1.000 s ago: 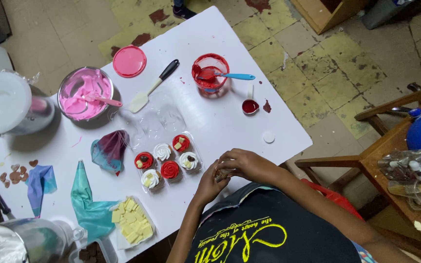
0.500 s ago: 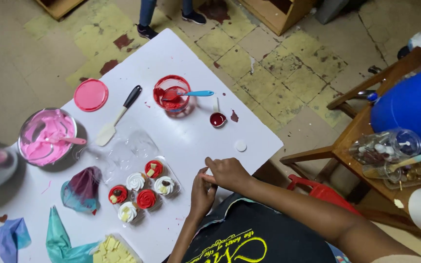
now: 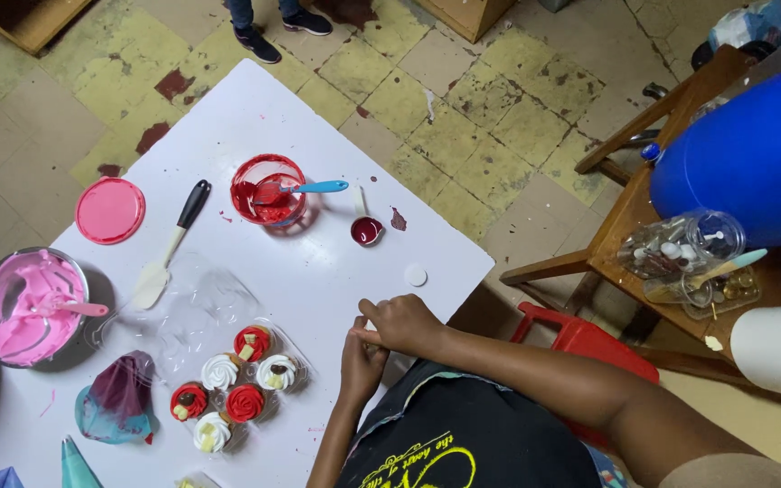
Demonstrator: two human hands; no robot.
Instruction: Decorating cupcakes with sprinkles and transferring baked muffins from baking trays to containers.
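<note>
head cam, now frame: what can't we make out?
- Head view: whatever the left hand and right hand pinch is covered by the fingers.
- Piping bags: cut off by the bottom edge.
- Person standing beyond the table: only shoes show, top edge.

Blue barrel (image 3: 741,154); red stool (image 3: 580,339); pink lid (image 3: 109,210)

Both bare hands meet close in front of the body. The left hand (image 3: 362,360) rises from below on a forearm that runs nearly straight up the view, its fingers curled and pointing upward. The right hand (image 3: 406,324) comes in from the right on a long bare forearm, knuckles up, fingers bent over the left fingertips and touching them. Whether anything sits pinched between them cannot be told.
</note>
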